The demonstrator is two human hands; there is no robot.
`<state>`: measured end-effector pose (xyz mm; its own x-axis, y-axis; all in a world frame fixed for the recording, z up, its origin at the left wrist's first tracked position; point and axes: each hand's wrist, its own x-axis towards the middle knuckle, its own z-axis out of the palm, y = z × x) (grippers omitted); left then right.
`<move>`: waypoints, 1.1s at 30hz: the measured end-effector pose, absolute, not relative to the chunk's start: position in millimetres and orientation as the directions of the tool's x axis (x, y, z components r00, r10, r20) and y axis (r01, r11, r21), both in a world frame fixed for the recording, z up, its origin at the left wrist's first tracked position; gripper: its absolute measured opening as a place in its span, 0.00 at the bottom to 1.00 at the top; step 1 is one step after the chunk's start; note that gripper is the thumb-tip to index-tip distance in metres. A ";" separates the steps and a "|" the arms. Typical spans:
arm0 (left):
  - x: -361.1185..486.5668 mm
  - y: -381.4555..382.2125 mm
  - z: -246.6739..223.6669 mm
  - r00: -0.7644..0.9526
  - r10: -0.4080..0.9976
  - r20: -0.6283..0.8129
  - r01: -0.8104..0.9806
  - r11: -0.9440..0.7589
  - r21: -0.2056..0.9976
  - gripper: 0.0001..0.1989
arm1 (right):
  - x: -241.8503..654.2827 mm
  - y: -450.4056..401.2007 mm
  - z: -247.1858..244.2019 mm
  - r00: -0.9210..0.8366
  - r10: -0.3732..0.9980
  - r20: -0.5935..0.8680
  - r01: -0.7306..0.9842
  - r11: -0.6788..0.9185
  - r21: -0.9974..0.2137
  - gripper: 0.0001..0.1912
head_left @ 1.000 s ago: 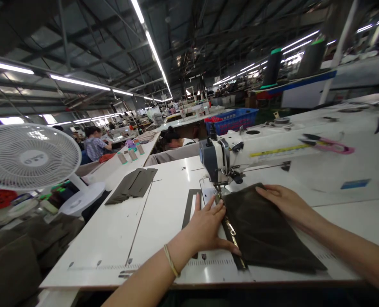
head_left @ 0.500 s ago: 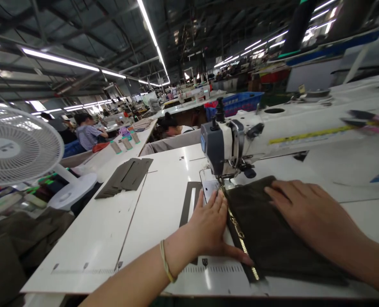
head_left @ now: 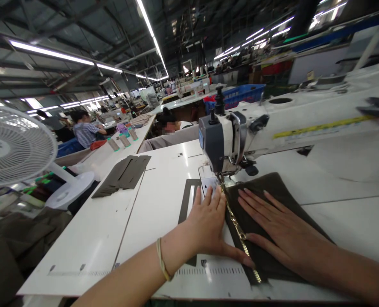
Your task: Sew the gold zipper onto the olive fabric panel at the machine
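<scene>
nearby, both hands [head_left: 208,226] [head_left: 282,234] lie spread flat on dark fabric [head_left: 292,204] before the sewing machine [head_left: 228,140].

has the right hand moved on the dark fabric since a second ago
Yes. The right hand has slid left across the dark fabric, from its right edge toward the zipper and the sewing machine's needle, ending close beside the left hand.

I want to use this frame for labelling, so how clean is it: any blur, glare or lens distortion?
Head view: wide-angle bending at the edges; the sewing machine arm smears toward the right edge; ceiling tube lights blow out; glare streaks on the white table; both hands and the dark fabric stay fairly sharp.
</scene>
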<state>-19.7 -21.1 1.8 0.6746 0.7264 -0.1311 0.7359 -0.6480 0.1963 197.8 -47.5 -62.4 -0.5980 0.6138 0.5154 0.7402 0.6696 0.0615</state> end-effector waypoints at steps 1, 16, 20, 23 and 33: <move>-19.5 -21.0 1.8 0.673 0.729 -0.128 0.738 -0.647 0.192 0.61 | 203.2 -45.9 -67.1 -0.590 0.624 0.512 0.755 0.651 0.076 0.41; -25.8 -17.9 -9.2 0.698 0.708 -0.108 0.708 -0.661 0.248 0.61 | 177.3 -28.5 -50.4 -0.520 0.680 0.517 0.809 0.587 0.041 0.21; -25.7 -18.5 -7.5 0.692 0.711 -0.121 0.713 -0.650 0.264 0.62 | 177.6 -33.0 -53.6 -0.579 0.587 0.566 0.757 0.645 0.106 0.21; -25.1 -18.9 -8.5 0.693 0.711 -0.118 0.713 -0.651 0.260 0.63 | 181.2 -24.6 -61.1 -0.590 0.654 0.474 0.769 0.634 0.082 0.26; -26.4 -24.2 -1.9 0.673 0.719 -0.170 0.736 -0.631 0.247 0.60 | 211.1 -40.1 -72.8 -0.342 0.761 0.551 0.925 0.377 0.054 0.42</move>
